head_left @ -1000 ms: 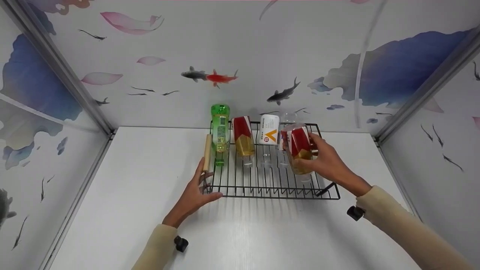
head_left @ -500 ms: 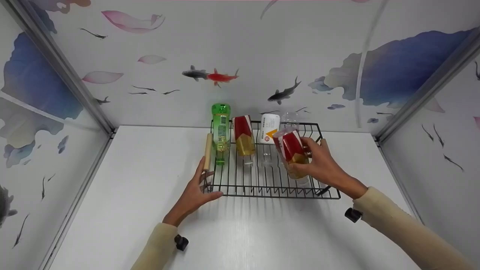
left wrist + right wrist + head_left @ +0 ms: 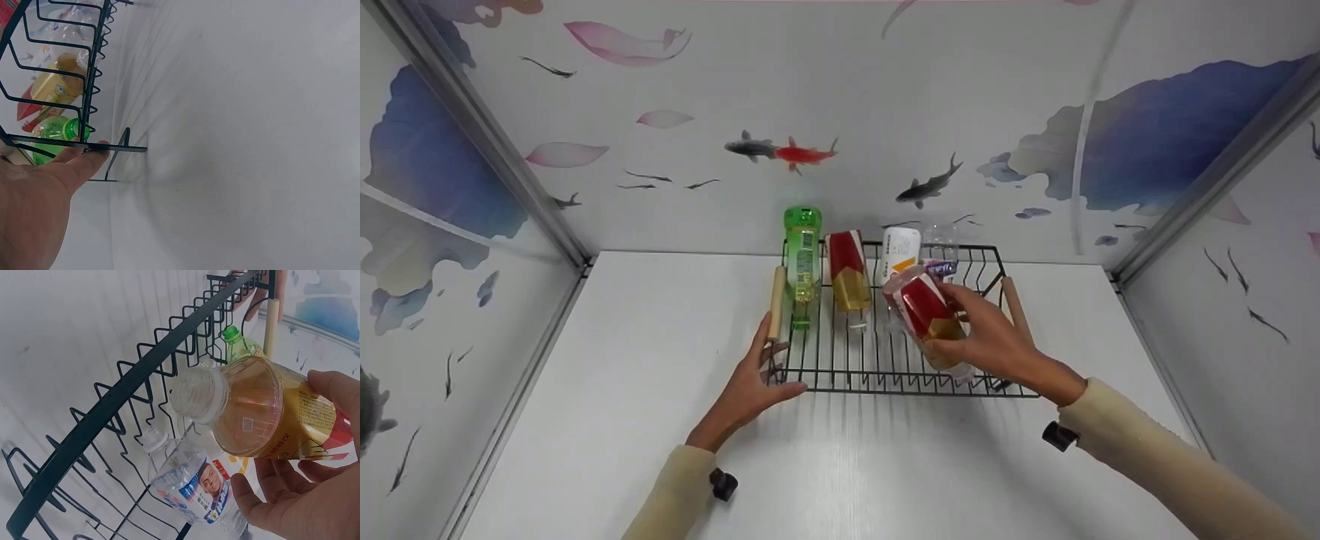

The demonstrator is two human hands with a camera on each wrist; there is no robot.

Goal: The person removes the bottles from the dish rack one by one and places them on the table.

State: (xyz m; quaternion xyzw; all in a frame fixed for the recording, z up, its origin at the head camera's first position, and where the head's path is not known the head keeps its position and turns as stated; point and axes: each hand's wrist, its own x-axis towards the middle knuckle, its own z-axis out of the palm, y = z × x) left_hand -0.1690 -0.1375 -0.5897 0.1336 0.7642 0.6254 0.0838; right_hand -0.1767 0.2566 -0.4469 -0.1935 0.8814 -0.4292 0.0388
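My right hand (image 3: pixel 997 341) grips a clear plastic bottle (image 3: pixel 926 315) with a red and gold label, held tilted above the black wire rack (image 3: pixel 870 391). Its neck points toward the rack's front edge. In the right wrist view, the thumb and fingers are on opposite sides of the label. My left hand (image 3: pixel 742 394) holds the rack's front left corner, fingers around the side below the wooden handle (image 3: pixel 776 304). On the rack lie a green bottle (image 3: pixel 802 262), another red and gold bottle (image 3: pixel 849 274), a white-labelled bottle (image 3: pixel 901 249) and a clear bottle with a blue label (image 3: pixel 194 489).
The rack stands on a white table (image 3: pixel 660 360) against a white back wall (image 3: pixel 840 90) printed with fish and petals. Side panels (image 3: pixel 420 247) enclose the space. A second wooden handle (image 3: pixel 1015 304) is on the rack's right side, close to the right hand.
The right hand has carried the bottle leftward and toward the rack's front, tilting it more. The blue-labelled bottle has come more into view behind it. The left hand has stayed put.
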